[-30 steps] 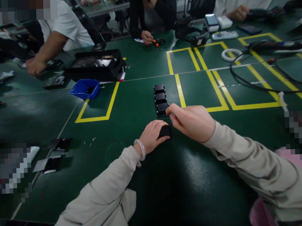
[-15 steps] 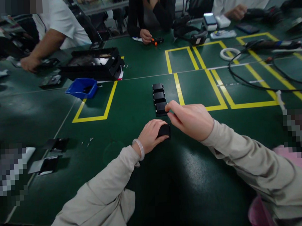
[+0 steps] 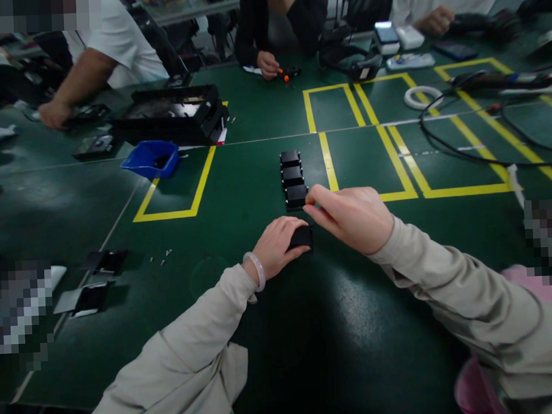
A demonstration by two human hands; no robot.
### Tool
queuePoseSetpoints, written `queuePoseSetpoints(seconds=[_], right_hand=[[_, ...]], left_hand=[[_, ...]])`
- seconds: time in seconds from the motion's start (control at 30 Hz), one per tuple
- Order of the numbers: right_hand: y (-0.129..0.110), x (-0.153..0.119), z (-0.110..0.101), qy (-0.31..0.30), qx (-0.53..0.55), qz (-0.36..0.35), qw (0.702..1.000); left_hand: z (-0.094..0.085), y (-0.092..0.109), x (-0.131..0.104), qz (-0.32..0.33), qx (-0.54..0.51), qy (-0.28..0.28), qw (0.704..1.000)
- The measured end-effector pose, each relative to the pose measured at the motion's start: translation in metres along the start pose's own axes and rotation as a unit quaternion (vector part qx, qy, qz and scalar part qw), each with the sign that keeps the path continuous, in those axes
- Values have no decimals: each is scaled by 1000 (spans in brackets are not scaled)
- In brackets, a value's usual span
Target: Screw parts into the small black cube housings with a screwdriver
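A blue bin (image 3: 135,160) holds dark pieces (image 3: 163,161); the left hand (image 3: 276,246) grips a black block (image 3: 300,237), right hand (image 3: 356,219) pinched narrow.

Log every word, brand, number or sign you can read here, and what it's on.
No text can be read anywhere in the picture.
Pale patch on the black strapped device: too small to read.
White-and-red piece by the black trays: too small to tell if it is printed.
Black block in the left hand: no marking visible.
Pixelated patches at the edges: nothing readable.
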State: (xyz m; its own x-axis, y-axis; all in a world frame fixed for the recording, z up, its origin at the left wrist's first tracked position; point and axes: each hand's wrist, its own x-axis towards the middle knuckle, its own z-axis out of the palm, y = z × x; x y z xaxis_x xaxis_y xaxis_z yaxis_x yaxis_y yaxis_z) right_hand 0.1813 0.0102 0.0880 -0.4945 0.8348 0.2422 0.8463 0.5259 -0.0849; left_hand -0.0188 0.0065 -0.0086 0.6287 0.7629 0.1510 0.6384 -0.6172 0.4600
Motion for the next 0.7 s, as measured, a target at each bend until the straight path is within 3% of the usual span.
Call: queuePoseSetpoints(seconds=[0.7], right_hand=[[2,1,2,19,-4,-3,1000]], left_hand=[[-13,9,5,1,102,-35,994]])
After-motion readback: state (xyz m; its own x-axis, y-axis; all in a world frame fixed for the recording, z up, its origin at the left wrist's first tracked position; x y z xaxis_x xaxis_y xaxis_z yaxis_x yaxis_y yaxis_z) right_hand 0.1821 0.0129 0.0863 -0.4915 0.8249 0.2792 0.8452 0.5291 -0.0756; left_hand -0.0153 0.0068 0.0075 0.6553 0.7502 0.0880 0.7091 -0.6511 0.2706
